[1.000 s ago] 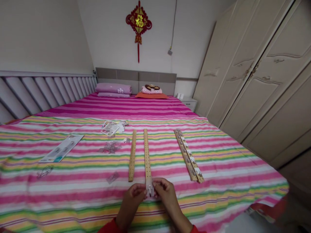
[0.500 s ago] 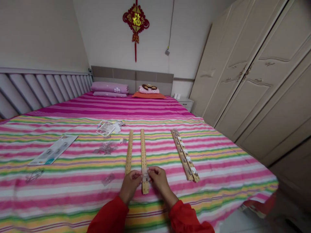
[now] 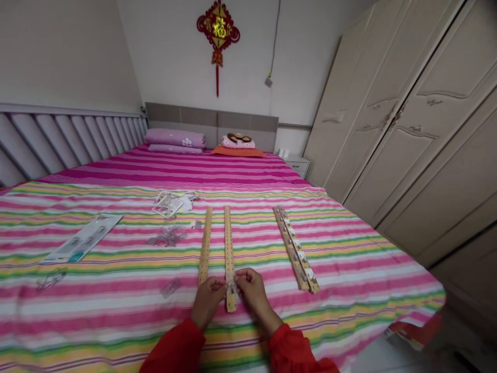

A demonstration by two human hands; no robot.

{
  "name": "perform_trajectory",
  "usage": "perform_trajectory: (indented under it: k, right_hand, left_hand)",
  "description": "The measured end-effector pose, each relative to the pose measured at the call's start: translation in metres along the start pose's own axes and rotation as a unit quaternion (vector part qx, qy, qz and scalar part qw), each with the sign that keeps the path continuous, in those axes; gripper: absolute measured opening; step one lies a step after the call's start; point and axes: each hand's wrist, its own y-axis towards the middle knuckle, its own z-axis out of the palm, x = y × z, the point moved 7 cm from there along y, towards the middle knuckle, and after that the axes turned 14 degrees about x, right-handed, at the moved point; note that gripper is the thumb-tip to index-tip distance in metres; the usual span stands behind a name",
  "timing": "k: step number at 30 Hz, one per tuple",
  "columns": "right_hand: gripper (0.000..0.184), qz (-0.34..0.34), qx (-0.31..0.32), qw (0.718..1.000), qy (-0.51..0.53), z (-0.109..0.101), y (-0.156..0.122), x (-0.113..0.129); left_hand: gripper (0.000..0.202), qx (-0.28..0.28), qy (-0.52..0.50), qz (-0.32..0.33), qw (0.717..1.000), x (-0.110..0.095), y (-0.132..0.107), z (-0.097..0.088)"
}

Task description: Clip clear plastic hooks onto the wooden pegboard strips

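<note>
My left hand [image 3: 207, 302] and my right hand [image 3: 253, 294] pinch a small clear plastic hook [image 3: 232, 288] from either side. The hook sits near the close end of a perforated wooden strip [image 3: 229, 243], which lies flat on the bedspread. My fingers hide part of the hook. A second bare wooden strip [image 3: 205, 246] lies just left of my left hand. Farther right, a third wooden strip [image 3: 295, 250] carries several white-and-clear hooks along its length.
A striped bedspread [image 3: 341, 269] covers the bed. On it lie a hook packaging card [image 3: 82, 238], clear plastic pieces [image 3: 166, 235], and papers [image 3: 167, 205]. Pillows stand at the headboard [image 3: 212, 122], a slatted panel [image 3: 66, 140] runs along the left, and a cream wardrobe [image 3: 411, 119] stands right.
Over the last second, my hands moved away from me along the strip with the clear hook, uncovering the strip's close end. My view tilted slightly. Little has changed in the last half second.
</note>
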Motion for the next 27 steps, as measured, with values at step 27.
perform_trajectory:
  k: [27]
  right_hand:
    - [0.022, -0.006, 0.009, 1.000, -0.008, 0.001, -0.007, -0.003]
  left_hand:
    - [0.024, -0.009, 0.039, -0.007, 0.999, 0.002, -0.003, 0.000]
